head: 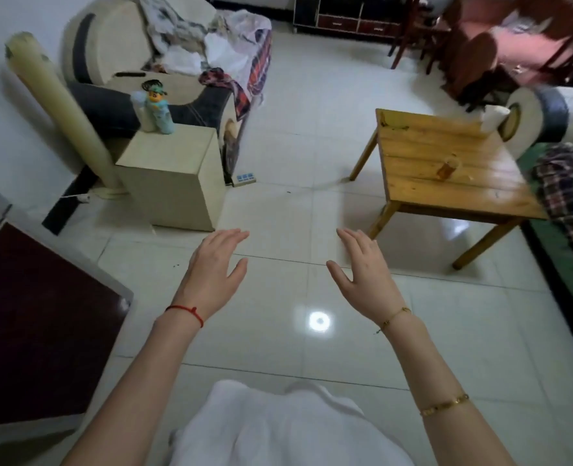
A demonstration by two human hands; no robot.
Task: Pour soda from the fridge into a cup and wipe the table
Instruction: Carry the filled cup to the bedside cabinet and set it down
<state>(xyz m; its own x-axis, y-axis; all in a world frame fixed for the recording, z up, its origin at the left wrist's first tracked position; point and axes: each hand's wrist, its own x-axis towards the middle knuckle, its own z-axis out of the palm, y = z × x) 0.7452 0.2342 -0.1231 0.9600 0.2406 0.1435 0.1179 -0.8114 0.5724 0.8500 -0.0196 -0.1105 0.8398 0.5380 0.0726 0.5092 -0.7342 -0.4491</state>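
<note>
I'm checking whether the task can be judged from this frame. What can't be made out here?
- Dark red cabinet, head view: cut off by the left edge; whether it is the fridge is unclear.
- Cup on the wooden table: too small and blurred to tell its fill.
- No soda or cloth in view; the left hand and right hand are empty.

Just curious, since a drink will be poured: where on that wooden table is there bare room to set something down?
The wooden table is mostly bare: its near half and left side are free. A clear cup stands right of centre, and a white roll sits at the far right corner. Both hands, left and right, are empty.
</note>
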